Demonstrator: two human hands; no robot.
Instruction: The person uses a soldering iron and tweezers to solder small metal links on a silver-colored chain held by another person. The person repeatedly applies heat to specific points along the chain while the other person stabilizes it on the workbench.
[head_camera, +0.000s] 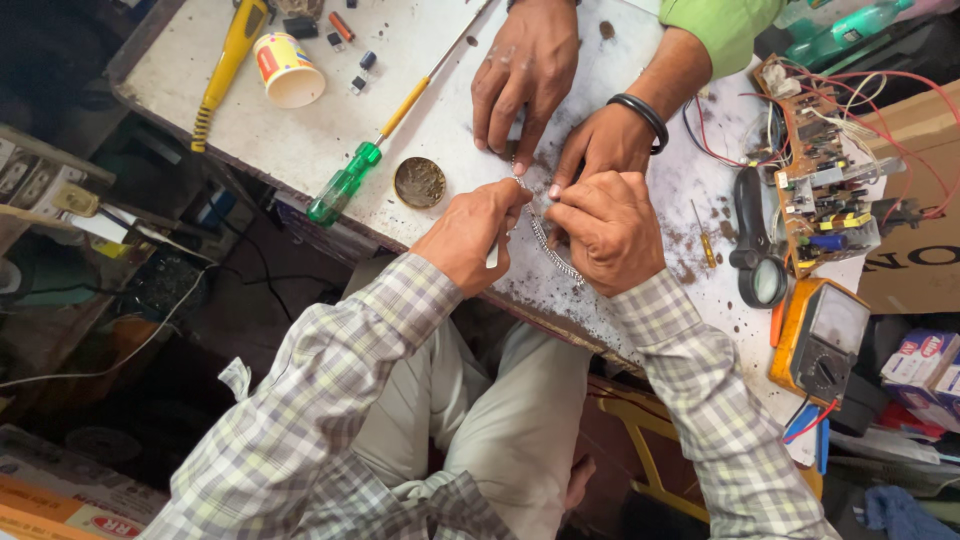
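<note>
Right, both of the wearer's hands are pinched on the same thing: a thin silver chain (545, 243) lying on the white tabletop (230, 130) at its near edge. Left hand (470, 235) is closed on the chain's upper end, with a small pale tool or piece between the fingers; can't tell what it is. Right hand (608, 232) is closed just beside it, at 3 o'clock from the left, thumb and fingers together over the links.

Risks, as I judge them:
- The chain's lower end trails toward the tabletop edge at 5 o'clock. If either grip slackens, it could slide off into the lap.
- A co-worker's hands (560, 100) press down at 12 o'clock, fingertips touching or nearly touching the same links. Four hands on one spot means a tug from either side could jerk the chain loose.
- The surface is stained and gritty around the chain, so a dropped small part would be hard to spot.

Around:
- green-handled screwdriver (385, 135) at 10 o'clock
- round brass lid (420, 182) just at 9 o'clock from the left hand
- paper cup (287, 70) and yellow tool (228, 65) farther at 10 o'clock
- magnifier loupe (757, 245), circuit board with red wires (820, 170), orange multimeter (822, 335) at 3 to 4 o'clock, well apart.
</note>
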